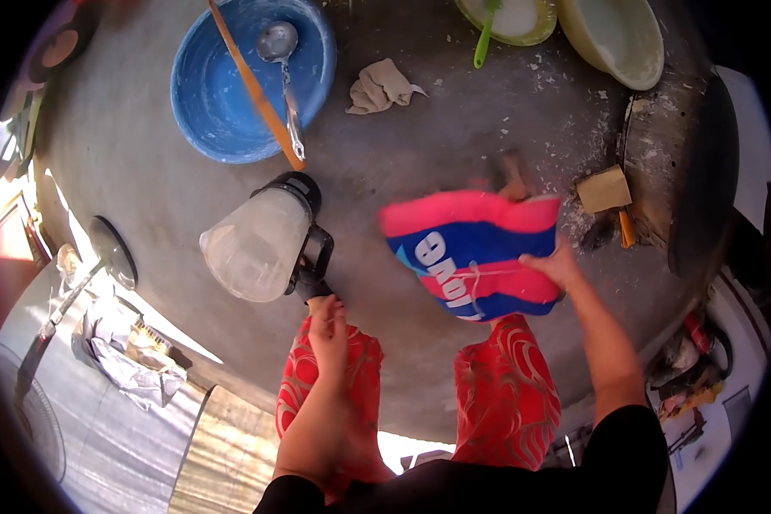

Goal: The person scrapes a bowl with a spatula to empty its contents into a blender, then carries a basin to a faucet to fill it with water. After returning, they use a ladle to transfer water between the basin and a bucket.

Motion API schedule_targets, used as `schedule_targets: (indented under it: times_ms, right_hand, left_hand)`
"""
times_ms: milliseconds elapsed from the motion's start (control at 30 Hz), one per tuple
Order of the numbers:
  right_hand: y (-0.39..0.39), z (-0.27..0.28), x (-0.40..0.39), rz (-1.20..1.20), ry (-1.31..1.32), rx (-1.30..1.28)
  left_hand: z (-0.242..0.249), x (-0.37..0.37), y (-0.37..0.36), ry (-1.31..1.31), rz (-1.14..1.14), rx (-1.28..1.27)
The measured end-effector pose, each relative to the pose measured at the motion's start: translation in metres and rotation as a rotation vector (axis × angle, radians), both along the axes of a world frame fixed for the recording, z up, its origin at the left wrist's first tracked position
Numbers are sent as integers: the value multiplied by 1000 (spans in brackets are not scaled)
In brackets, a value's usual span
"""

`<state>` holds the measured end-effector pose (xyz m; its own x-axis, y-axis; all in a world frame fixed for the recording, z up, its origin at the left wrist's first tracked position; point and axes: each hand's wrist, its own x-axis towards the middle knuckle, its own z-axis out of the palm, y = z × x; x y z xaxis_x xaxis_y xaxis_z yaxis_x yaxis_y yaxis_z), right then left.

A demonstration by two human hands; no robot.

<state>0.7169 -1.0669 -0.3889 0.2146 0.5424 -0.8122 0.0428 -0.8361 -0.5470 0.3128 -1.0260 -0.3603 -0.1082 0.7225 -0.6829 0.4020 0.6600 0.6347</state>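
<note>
My right hand [554,265] grips the edge of a pink-and-blue padded cloth [480,240]. Large white letters show on it, and a thin string hangs across its side. The cloth is slightly blurred and covers part of my lower right leg. Over my left knee, my left hand [328,325] hangs with loosely bent fingers and nothing in them. Just beyond it is a cloudy blender jar [261,244] with a black base and handle, tilted in this view.
A blue basin [193,107] at the upper left holds a metal ladle [277,41], with a wooden stick [253,86] across it. A beige rag [381,87] lies on the floor. Pale green bowls [621,51] and a brown block [604,189] are on the right.
</note>
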Motion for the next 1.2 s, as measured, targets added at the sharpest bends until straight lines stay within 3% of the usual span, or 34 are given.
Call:
schedule_targets:
  times_ms: [67,133,300,400,467,533,600,667,767,867,900,1033,1100,1200]
  right_hand:
    - [-10,8,-40,53,-14,41]
    - [-8,18,-73,380,-79,53]
    - [-31,5,-166,882,144,-5]
    - [-62,-20,-207,884,230,21]
    - [-86,-43,-228,1038,309,-126]
    - [-114,-68,-238,1074,311,-127]
    - [-124,-79,-238,1106,308,-125]
    - [-118,-81,-235,1192,295,-146]
    - [-138,-96,-240,1232,289,-94]
    - [-133,-95,-237,1258,268,-29]
    - [-132,-93,-236,1246,279,14]
    - [-154,-136,-239,1339,221,228]
    - [-148,-161,-245,1525,206,106]
    - [-109,-95,-249,1689,63,141]
  left_hand:
    - [3,-1,10,70,69,27]
    - [14,2,25,31,140,83]
    - [12,-4,26,47,125,115]
    - [21,4,39,124,-20,197]
    - [27,6,47,135,-218,161]
    - [31,11,53,106,-246,181]
    - [34,13,58,32,-435,37]
    - [33,16,64,-39,-548,114]
    - [60,24,85,-262,-872,-272]
    - [73,26,86,-315,-1011,37]
    - [87,27,89,-298,-1018,0]
    - [113,14,56,-330,-804,195]
    - [119,13,28,-258,-771,372]
    - [142,13,9,-236,-750,571]
